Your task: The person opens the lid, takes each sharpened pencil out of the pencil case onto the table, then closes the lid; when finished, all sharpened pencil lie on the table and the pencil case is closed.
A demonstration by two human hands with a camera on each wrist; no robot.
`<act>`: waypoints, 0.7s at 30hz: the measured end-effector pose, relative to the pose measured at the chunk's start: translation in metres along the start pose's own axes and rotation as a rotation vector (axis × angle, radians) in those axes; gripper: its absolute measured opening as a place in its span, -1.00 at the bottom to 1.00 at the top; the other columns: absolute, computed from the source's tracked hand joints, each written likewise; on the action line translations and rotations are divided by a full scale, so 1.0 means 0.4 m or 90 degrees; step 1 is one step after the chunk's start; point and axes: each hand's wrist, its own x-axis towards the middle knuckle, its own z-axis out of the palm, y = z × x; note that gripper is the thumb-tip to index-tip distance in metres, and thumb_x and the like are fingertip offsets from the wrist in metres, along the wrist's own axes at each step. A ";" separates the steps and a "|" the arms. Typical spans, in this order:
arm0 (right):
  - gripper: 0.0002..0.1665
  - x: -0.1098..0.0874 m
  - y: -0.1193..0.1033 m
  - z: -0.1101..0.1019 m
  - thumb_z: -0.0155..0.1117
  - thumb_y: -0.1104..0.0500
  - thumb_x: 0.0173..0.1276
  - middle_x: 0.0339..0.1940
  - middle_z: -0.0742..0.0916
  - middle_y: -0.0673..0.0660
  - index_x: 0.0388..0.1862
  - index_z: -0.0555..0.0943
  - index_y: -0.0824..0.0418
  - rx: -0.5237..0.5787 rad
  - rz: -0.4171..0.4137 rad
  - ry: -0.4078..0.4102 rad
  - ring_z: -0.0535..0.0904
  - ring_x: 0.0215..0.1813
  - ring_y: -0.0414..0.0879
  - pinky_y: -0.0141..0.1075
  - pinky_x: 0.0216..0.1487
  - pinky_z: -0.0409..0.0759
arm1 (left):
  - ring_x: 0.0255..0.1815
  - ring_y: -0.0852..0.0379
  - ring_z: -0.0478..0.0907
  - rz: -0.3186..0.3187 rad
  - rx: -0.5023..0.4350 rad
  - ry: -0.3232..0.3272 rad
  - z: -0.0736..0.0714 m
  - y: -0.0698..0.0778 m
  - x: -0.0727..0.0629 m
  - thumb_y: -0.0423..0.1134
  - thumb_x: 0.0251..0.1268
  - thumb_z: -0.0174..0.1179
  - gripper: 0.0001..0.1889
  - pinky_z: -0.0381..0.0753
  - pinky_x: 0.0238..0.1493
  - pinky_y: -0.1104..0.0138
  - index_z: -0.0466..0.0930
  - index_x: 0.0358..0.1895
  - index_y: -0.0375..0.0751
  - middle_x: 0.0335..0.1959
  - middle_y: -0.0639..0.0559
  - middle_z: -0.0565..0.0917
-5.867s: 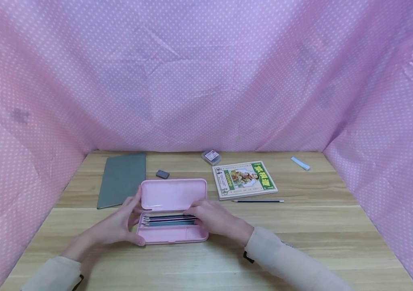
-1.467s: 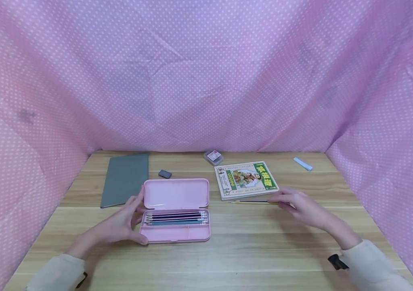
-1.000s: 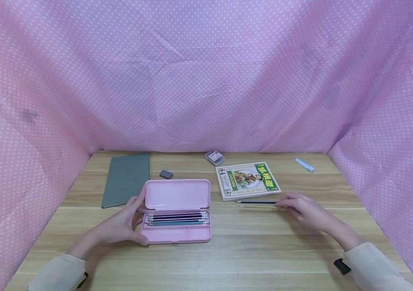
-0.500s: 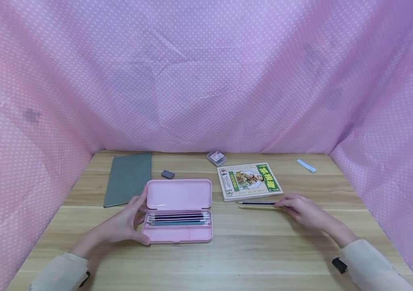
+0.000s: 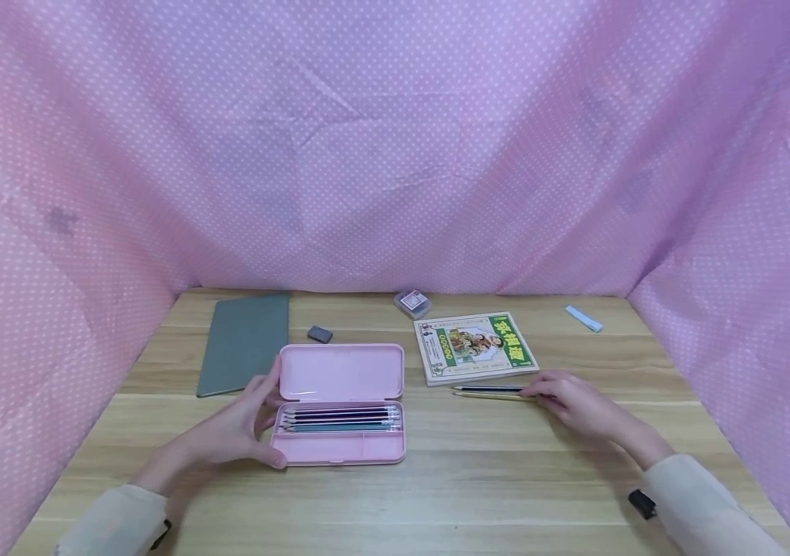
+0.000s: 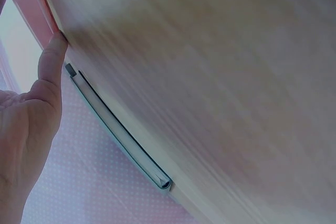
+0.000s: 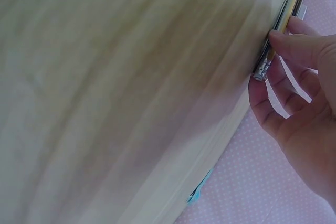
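My left hand (image 5: pixel 231 432) stands at the left end of an open pink pencil case (image 5: pixel 318 448). Its thumb touches the front corner and its extended index finger the raised lid's edge; the left wrist view shows one straight finger (image 6: pixel 51 66) against the case. Several dark and teal pencils (image 5: pixel 342 418) lie side by side in the back compartment. To the right, my right hand (image 5: pixel 571 403) pinches a yellow pencil (image 5: pixel 485 396) near its eraser end, close over the table. Just behind and nearly parallel lies a dark striped pencil (image 5: pixel 485 388). The right wrist view shows the thumb on the yellow pencil (image 7: pixel 283 23).
A picture-covered book (image 5: pixel 478 347) lies just behind the two pencils. Farther back are a small clear box (image 5: pixel 412 303), a dark eraser (image 5: pixel 320 333) and a light blue strip (image 5: pixel 584 318). The grey-green notebook (image 5: pixel 245 344) lies at the left. Pink dotted cloth (image 5: pixel 395 154) walls the table.
My right hand has left the pencil case and moved right, where it now holds a yellow pencil beside the dark one. That yellow pencil has shifted slightly forward, off the dark pencil. My left hand stays put.
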 end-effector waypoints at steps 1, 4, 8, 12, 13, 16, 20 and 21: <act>-0.57 0.001 -0.001 0.001 0.35 0.52 0.25 -0.02 0.74 0.07 0.02 0.75 0.16 0.005 0.001 -0.002 0.67 0.04 0.06 0.04 0.07 0.71 | 0.38 -0.24 0.34 -0.001 0.004 0.000 -0.001 -0.001 -0.002 -0.16 -0.23 0.70 0.59 0.33 0.41 0.10 -0.59 0.63 0.09 0.34 -0.26 0.10; -0.58 0.007 0.000 0.003 0.34 0.52 0.27 -0.01 0.74 0.09 0.02 0.75 0.18 0.013 0.001 -0.002 0.68 0.04 0.07 0.03 0.08 0.72 | 0.39 -0.22 0.33 -0.014 0.012 0.000 -0.002 -0.002 -0.008 -0.13 -0.22 0.70 0.59 0.32 0.42 0.10 -0.59 0.62 0.11 0.34 -0.23 0.10; -0.59 0.015 0.004 0.000 0.33 0.52 0.27 -0.01 0.74 0.08 0.03 0.75 0.18 0.016 0.002 -0.001 0.67 0.04 0.07 0.04 0.07 0.72 | 0.41 -0.22 0.30 -0.027 0.011 0.003 -0.003 0.000 -0.006 -0.13 -0.22 0.70 0.58 0.29 0.43 0.08 -0.58 0.63 0.15 0.35 -0.21 0.10; -0.58 0.014 0.008 -0.003 0.35 0.54 0.24 -0.04 0.75 0.09 0.01 0.75 0.19 0.010 0.005 0.003 0.67 0.03 0.07 0.05 0.07 0.72 | 0.43 -0.19 0.29 -0.035 0.008 0.002 -0.005 0.001 0.005 -0.13 -0.21 0.70 0.57 0.28 0.44 0.10 -0.56 0.62 0.24 0.35 -0.17 0.10; -0.57 0.013 0.008 -0.003 0.34 0.54 0.24 -0.04 0.74 0.09 0.02 0.75 0.20 0.010 0.009 0.001 0.67 0.03 0.07 0.05 0.07 0.71 | 0.43 -0.19 0.29 -0.034 0.009 0.000 -0.005 0.000 0.008 -0.13 -0.21 0.70 0.57 0.28 0.44 0.11 -0.56 0.62 0.24 0.35 -0.16 0.10; -0.57 0.011 0.010 -0.003 0.34 0.54 0.25 -0.03 0.75 0.10 0.03 0.75 0.20 0.012 0.019 -0.006 0.67 0.03 0.08 0.05 0.09 0.71 | 0.43 -0.17 0.30 -0.040 0.010 -0.002 -0.008 -0.002 0.010 -0.13 -0.24 0.71 0.58 0.29 0.44 0.14 -0.55 0.62 0.25 0.35 -0.15 0.11; -0.57 0.008 0.009 0.001 0.33 0.54 0.26 0.00 0.74 0.10 0.04 0.75 0.19 0.023 0.040 -0.012 0.67 0.05 0.08 0.05 0.10 0.70 | 0.43 -0.16 0.30 -0.044 0.014 -0.005 -0.009 -0.001 0.008 -0.12 -0.24 0.71 0.59 0.30 0.44 0.14 -0.56 0.62 0.23 0.36 -0.14 0.11; -0.56 0.007 0.009 0.003 0.33 0.54 0.26 0.00 0.74 0.09 0.04 0.75 0.18 0.025 0.043 -0.013 0.67 0.05 0.09 0.05 0.10 0.70 | 0.43 -0.16 0.31 -0.045 0.016 -0.006 -0.009 0.000 0.007 -0.11 -0.23 0.71 0.58 0.30 0.44 0.13 -0.56 0.62 0.23 0.36 -0.14 0.10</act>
